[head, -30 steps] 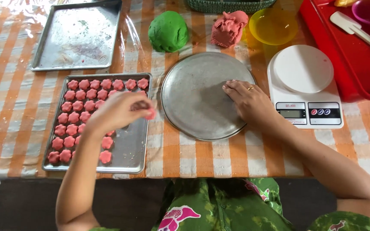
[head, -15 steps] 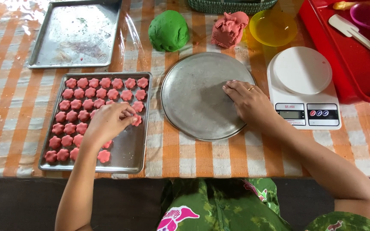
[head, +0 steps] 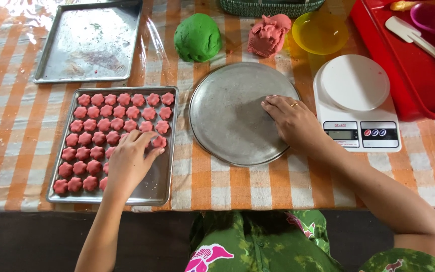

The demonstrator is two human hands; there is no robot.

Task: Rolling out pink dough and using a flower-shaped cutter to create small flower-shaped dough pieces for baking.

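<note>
Head view, looking down: the left hand point(head: 129, 163) rests over the rectangular metal baking tray point(head: 159, 187) of small pink flower-shaped dough pieces point(head: 107, 118). Its fingers point(head: 147, 143) are loosely curled with the tips set on the piece at the end of the fourth row, at roughly 1 o'clock from the knuckles; whether that piece is pinched or only touched cannot be told. The pieces lie in neat rows filling the tray from its far edge down; the near right part is bare metal, and the hand covers part of the lower rows.

The right hand point(head: 293, 123) lies flat, palm down, fingers together and extended, on the round grey metal plate point(head: 227, 121), at about 3 o'clock on its rim. A ring shows on one finger. The plate carries nothing else.

At 12 o'clock from the plate sit a green ball of dough point(head: 197, 37) and a pink lump of dough point(head: 269, 34), apart from each other. A second, empty rectangular metal tray point(head: 89, 43) lies at 12 o'clock from the filled tray. A white digital kitchen scale point(head: 356, 103) stands just beside the plate at 3 o'clock, a yellow translucent bowl point(head: 320, 32) beyond it, and a red plastic tray point(head: 404, 75) at the far right. All rest on an orange-and-white checked tablecloth point(head: 237, 186).
</note>
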